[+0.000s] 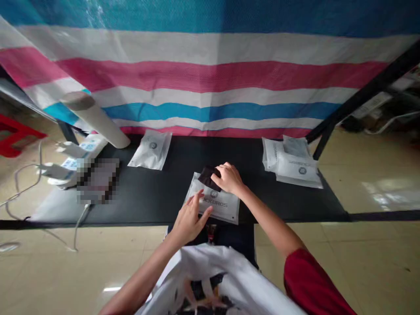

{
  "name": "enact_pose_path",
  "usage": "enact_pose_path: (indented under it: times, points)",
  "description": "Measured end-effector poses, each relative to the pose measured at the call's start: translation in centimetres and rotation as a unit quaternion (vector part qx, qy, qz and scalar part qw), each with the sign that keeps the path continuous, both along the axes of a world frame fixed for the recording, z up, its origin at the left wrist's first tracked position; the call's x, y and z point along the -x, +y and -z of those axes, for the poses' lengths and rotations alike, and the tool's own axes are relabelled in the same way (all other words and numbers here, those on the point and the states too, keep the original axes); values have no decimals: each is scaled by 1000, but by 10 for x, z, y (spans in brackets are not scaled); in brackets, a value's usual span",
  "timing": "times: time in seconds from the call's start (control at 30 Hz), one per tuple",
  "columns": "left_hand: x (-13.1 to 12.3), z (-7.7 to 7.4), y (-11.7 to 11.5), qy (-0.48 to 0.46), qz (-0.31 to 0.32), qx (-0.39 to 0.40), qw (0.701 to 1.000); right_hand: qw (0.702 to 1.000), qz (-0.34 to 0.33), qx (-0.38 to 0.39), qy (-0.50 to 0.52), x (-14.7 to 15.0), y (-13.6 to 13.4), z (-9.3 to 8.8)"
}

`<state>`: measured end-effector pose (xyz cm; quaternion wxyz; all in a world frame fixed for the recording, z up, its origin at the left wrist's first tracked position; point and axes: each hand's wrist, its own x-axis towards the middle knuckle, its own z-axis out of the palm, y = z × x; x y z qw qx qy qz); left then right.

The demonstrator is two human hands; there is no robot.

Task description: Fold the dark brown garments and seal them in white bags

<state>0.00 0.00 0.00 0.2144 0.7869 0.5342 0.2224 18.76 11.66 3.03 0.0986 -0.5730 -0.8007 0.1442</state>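
Observation:
A frosted white plastic pouch (223, 212) with dark lettering lies flat near the front edge of the black table (259, 205). On its upper part rests a small folded piece of dark cloth (207, 177). My right hand (229, 178) grips the cloth's right side between thumb and fingers. At the pouch's left side is my left hand (192, 218), its fingers spread and nothing in it; the fingertips lie over the pouch, though whether they press on it I cannot tell.
Another pouch (151, 149) lies at the back left, and several overlapping pouches (297, 168) at the right. A white tube (101, 122), a power strip (80, 157) with plugs and a blurred-out device (98, 179) occupy the left end. A striped sheet (210, 74) hangs behind.

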Motion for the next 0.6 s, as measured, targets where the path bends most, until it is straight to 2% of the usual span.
enact_pose_path:
  times: [0.13,0.23,0.33,0.43,0.5,0.6]
  points:
    - [-4,7,-5,3,5,-22,1000,996,71,47,40,-9,12,9]
    - [2,13,-4,15,18,-41,999,981,62,118,141,-20,19,18]
    - [14,15,2,47,17,-56,997,946,49,216,238,-30,21,27]
    - [26,9,12,85,9,-55,995,902,49,306,301,-39,19,31]
    - [29,3,20,101,15,-47,994,887,44,326,325,-45,16,32]
    - [29,0,38,124,27,-49,991,903,20,299,309,-56,8,32]
